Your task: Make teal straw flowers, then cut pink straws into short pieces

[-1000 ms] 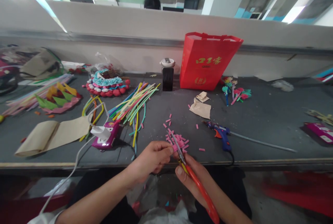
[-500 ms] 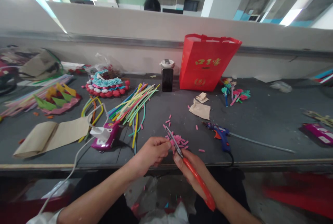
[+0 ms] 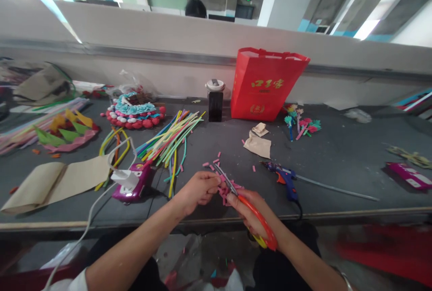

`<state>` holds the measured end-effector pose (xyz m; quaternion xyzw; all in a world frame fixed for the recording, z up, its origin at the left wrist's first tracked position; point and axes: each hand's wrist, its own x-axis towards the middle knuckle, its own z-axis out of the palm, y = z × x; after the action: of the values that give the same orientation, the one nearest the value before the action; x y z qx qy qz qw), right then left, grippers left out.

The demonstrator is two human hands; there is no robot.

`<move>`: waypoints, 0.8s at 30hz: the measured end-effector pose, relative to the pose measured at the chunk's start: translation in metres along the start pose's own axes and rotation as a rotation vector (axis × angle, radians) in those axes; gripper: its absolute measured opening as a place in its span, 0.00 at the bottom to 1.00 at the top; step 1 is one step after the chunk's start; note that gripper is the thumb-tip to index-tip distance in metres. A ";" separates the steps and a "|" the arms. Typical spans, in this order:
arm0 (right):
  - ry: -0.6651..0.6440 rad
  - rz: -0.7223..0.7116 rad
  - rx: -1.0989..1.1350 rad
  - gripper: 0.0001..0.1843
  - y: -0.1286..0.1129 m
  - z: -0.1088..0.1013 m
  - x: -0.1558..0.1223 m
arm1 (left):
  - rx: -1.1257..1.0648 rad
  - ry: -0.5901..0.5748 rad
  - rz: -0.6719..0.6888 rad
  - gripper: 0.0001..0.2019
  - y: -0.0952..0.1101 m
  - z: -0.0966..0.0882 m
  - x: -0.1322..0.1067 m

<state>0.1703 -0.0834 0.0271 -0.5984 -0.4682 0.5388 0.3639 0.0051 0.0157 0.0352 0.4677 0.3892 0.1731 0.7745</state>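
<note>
My right hand [image 3: 253, 212] is wrapped round scissors [image 3: 229, 185] with orange-red handles and some yellow at the lower end. The metal blades point away from me and to the left, close together, over a pile of short pink pieces [image 3: 224, 198] at the table's front. Just left of the blades, my left hand [image 3: 197, 192] is closed in a pinch. What lies between its fingertips is too small to make out against the pink pieces behind. Several more pink bits lie scattered beyond the blade tips.
Right of my hands lies a blue glue gun [image 3: 286, 182] with a clear stick. Colourful strips [image 3: 175, 135], a purple power block [image 3: 133, 187] with a white cable, and brown paper [image 3: 60, 183] lie left. A black cup [image 3: 215, 104] and red bag [image 3: 266, 86] stand behind.
The scissors have turned slightly, and yellow now shows at their handles. Pink pieces beside the blade tips lie differently, with one farther left. The whole view has shifted a little.
</note>
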 end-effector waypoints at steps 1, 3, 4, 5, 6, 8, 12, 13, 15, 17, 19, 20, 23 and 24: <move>-0.017 0.056 0.016 0.25 0.000 -0.001 0.002 | -0.006 -0.003 0.000 0.17 -0.001 -0.002 0.001; -0.044 0.151 0.047 0.26 -0.003 -0.004 0.007 | -0.029 -0.020 -0.006 0.17 -0.004 -0.006 0.004; -0.047 0.169 0.064 0.26 -0.005 -0.006 0.010 | -0.044 -0.030 -0.006 0.17 -0.006 -0.009 0.005; -0.049 0.166 0.081 0.26 -0.009 -0.008 0.013 | -0.060 -0.034 -0.002 0.17 -0.007 -0.011 0.006; -0.045 0.148 0.098 0.26 -0.012 -0.009 0.017 | -0.075 -0.034 0.006 0.17 -0.009 -0.013 0.007; -0.033 0.099 0.130 0.25 -0.020 -0.012 0.024 | -0.100 -0.020 0.018 0.17 -0.010 -0.017 0.008; -0.043 0.024 0.098 0.22 -0.035 -0.015 0.038 | -0.120 0.016 0.006 0.18 -0.005 -0.024 0.005; -0.030 -0.014 0.044 0.22 -0.037 -0.014 0.040 | -0.119 0.018 0.004 0.18 -0.002 -0.026 0.005; 0.043 -0.132 -0.117 0.19 -0.036 -0.013 0.043 | -0.116 0.010 0.005 0.19 0.001 -0.029 0.003; 0.178 -0.275 -0.300 0.18 -0.031 -0.011 0.044 | -0.124 -0.003 0.004 0.18 0.003 -0.029 0.002; 0.322 -0.415 -0.443 0.21 -0.023 -0.010 0.044 | -0.135 -0.022 -0.003 0.18 0.004 -0.028 0.002; 0.375 -0.481 -0.491 0.23 -0.019 -0.010 0.044 | -0.136 -0.037 -0.010 0.19 0.003 -0.026 0.002; 0.388 -0.619 -0.523 0.25 -0.010 -0.011 0.044 | -0.133 -0.116 -0.035 0.19 0.000 -0.018 0.003; 0.352 -0.640 -0.506 0.25 -0.008 -0.012 0.044 | -0.138 -0.147 -0.044 0.19 -0.001 -0.015 0.003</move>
<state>0.1802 -0.0378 0.0233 -0.5762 -0.6779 0.1576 0.4285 -0.0046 0.0262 0.0289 0.4161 0.3284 0.1476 0.8350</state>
